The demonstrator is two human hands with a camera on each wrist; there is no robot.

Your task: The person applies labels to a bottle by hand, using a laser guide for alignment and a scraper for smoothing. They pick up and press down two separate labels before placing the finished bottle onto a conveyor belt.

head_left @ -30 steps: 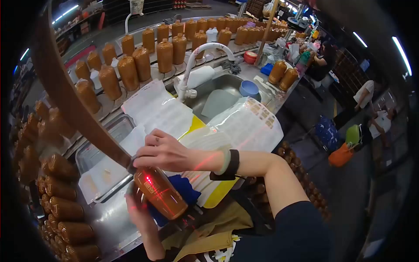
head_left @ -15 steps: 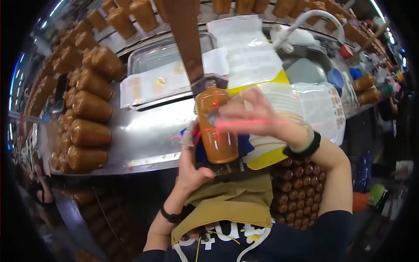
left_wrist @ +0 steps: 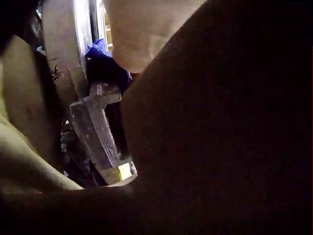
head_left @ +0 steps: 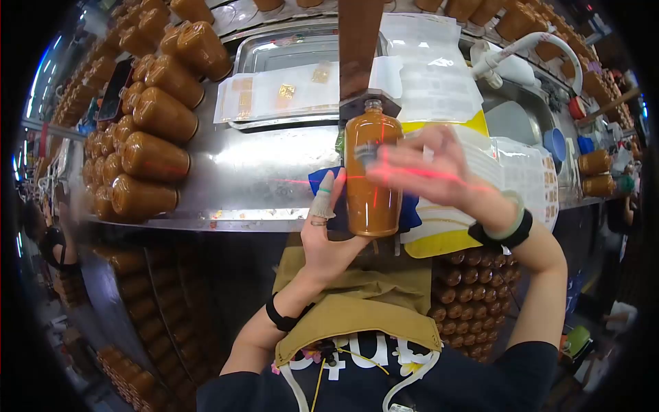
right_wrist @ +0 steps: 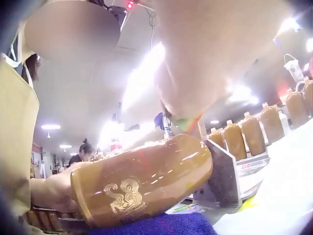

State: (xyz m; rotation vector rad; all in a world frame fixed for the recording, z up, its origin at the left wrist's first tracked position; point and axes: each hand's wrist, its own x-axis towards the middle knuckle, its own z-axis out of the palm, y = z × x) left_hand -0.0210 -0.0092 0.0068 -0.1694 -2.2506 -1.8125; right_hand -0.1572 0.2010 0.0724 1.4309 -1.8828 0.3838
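Observation:
A glossy brown bottle (head_left: 374, 206) lies on a blue cloth (head_left: 410, 214), its neck at a dark notched bracket (head_left: 386, 101). The left hand (head_left: 328, 240) has its fingers straight along the bottle's left side and its thumb at the base; one finger wears a pale cover. Blurred over the bottle's upper part, the right hand (head_left: 432, 168) pinches a small grey piece (head_left: 366, 154) against the surface. In the right wrist view the bottle (right_wrist: 161, 181) bears a gold emblem (right_wrist: 125, 197), and the left hand (right_wrist: 54, 191) is at its base. The left wrist view is mostly dark.
Several brown bottles (head_left: 161, 113) are stacked at the left of the metal table (head_left: 254, 165). A tray (head_left: 268, 51) with sheets of gold decals (head_left: 287, 91) lies behind. White sheets (head_left: 429, 69), a sink (head_left: 535, 113) and a faucet (head_left: 535, 41) are at the right.
The head view has swung round over the bottle. The right hand has left the neck area and come onto the bottle with the grey piece; the left thumb has moved to the base.

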